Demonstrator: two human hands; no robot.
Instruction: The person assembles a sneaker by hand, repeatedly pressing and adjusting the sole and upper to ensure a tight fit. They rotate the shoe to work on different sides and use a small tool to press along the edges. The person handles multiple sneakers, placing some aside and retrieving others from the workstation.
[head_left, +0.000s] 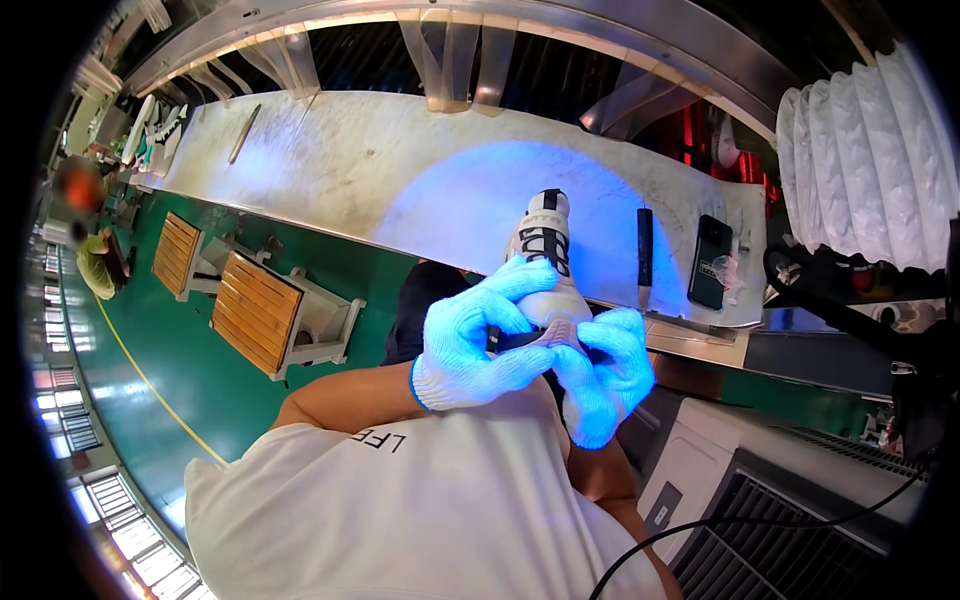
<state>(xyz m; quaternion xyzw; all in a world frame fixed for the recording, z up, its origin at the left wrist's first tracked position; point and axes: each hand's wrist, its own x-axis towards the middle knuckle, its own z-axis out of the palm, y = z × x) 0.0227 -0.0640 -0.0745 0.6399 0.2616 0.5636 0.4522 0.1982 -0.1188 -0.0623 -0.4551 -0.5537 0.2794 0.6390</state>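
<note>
A white sneaker with black laces (543,245) points its toe toward me, over the near edge of the worktable. Both my hands wear white knit gloves that glow blue under a blue light. My left hand (480,335) grips the toe end, its fingers bent over the left side of the shoe and its thumb at the tip. My right hand (605,375) pinches the toe tip from the right, its fingers curled. Part of the toe and sole is hidden behind the gloves.
On the worktable (330,150) lie a black-handled tool (645,245), a dark phone (710,262), crumpled clear plastic (732,278) and a thin stick-like tool (244,134). A white ribbed duct (865,160) hangs at right. Slatted wooden stands (255,310) and a person (100,265) are at left.
</note>
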